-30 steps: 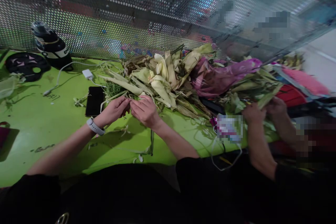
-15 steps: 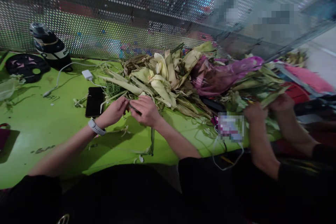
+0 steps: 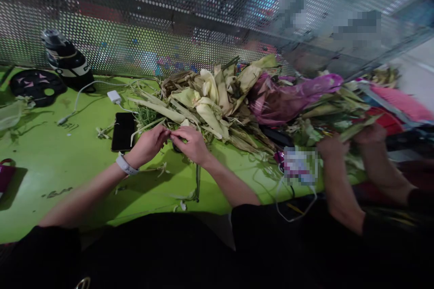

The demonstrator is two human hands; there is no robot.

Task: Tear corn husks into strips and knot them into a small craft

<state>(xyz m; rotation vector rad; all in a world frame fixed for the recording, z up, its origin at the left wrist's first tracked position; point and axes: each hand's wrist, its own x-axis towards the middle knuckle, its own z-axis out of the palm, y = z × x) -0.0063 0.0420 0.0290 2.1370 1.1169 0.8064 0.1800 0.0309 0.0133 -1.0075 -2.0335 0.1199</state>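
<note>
My left hand (image 3: 151, 143), with a pale band on its wrist, is closed in a pinch in front of the plant pile. Its fingertips meet those of my right hand (image 3: 191, 145), also pinched. Whatever lies between the fingertips is too small to make out. A dark object (image 3: 176, 147) shows partly under my right palm; its kind is hidden. Right behind both hands lies a heap of dry corn husks (image 3: 210, 115), with thin green stalks (image 3: 146, 115) at its left end. A black phone (image 3: 123, 132) lies just left of my left hand.
A black bottle (image 3: 69, 63) stands at the back left beside a black palette-shaped piece (image 3: 37, 86). A white charger (image 3: 114, 96) trails a cable. A pink plastic bag (image 3: 288, 97) rests on the husks. At right, a co-worker's hands (image 3: 334, 146) hold leaves. Perforated metal (image 3: 135, 13) borders the green table (image 3: 91, 189).
My right hand's fingers have shifted from wrapping the dark object to pinching at my left fingertips. The view has moved slightly. The co-worker's hands stay at the leaves.
</note>
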